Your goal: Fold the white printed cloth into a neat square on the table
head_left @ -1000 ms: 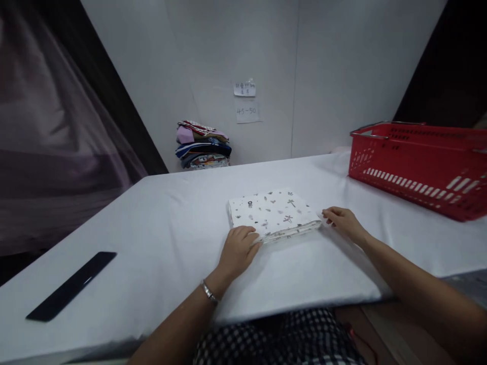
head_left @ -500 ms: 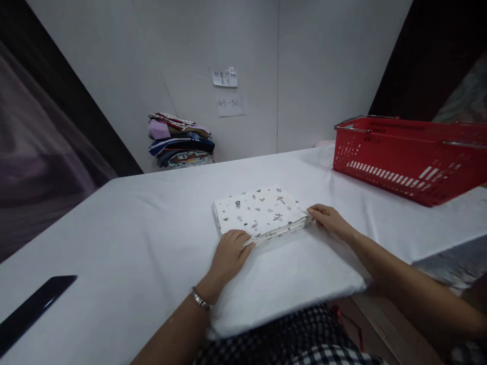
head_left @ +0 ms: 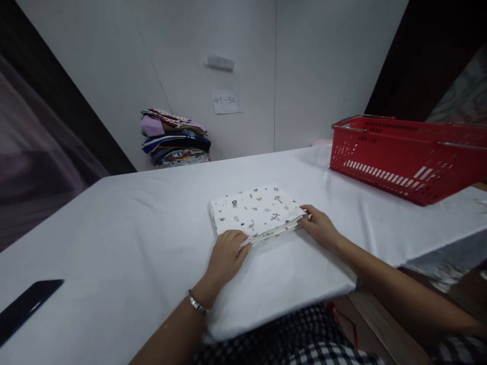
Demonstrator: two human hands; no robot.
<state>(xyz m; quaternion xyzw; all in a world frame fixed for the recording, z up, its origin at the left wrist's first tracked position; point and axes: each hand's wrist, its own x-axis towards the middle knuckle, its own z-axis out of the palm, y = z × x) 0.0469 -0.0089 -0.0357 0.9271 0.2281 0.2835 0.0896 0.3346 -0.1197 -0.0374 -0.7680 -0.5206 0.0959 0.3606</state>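
A white cloth with small printed palm trees and other figures (head_left: 253, 210) lies folded into a flat, layered rectangle in front of me. My left hand (head_left: 227, 255) grips its near left corner, fingers on top and thumb at the layered front edge. At the near right corner, my right hand (head_left: 318, 226) pinches the fabric between thumb and fingers. A metal band circles my left wrist. The cloth rests on the white-covered table (head_left: 160, 213), its folds facing me.
A red plastic basket (head_left: 395, 157) with metal handles stands at the right. Folded fabrics (head_left: 175, 138) are piled against the wall at the back left. A dark, shiny flat object (head_left: 30, 306) lies at the near left. A paper marked 45-50 (head_left: 227, 101) hangs on the wall.
My right hand has shifted its hold at the right corner, its thumb now tucked further under the edge. My left hand stays at its corner. The upper wall paper has flipped or curled up.
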